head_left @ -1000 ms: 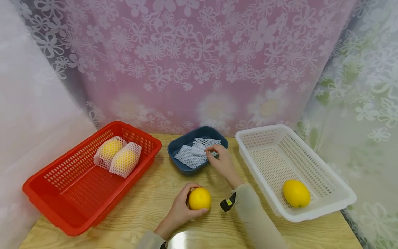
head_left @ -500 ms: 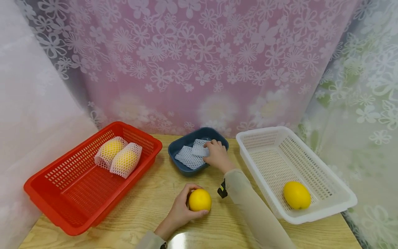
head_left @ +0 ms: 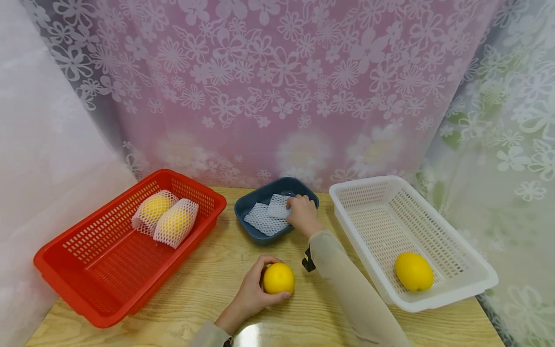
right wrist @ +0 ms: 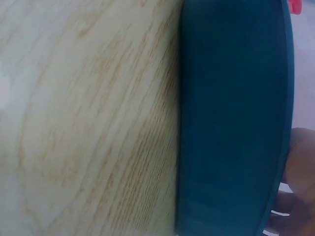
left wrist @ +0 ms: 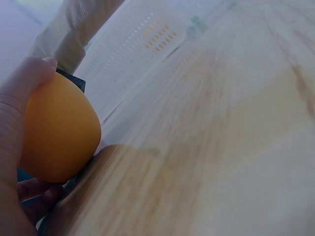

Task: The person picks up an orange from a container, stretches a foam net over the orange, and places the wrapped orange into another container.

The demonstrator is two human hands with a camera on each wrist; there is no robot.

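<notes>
In the head view, my left hand (head_left: 255, 289) curls round a yellow fruit (head_left: 279, 278) at lower centre; my right hand (head_left: 304, 215), right of centre, covers one end of a net sleeve (head_left: 278, 206) in the blue bin (head_left: 260, 239), fingers bent, so I cannot tell whether they pinch it. In the left-wrist view, my hand, gripping the fruit, is cut off at the left. In the right-wrist view, the bin's wall partly hides my fingers, lower right.

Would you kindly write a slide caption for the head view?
A person's left grip holds a yellow fruit while the right grip reaches into a blue tray of white mesh sleeves.
</notes>
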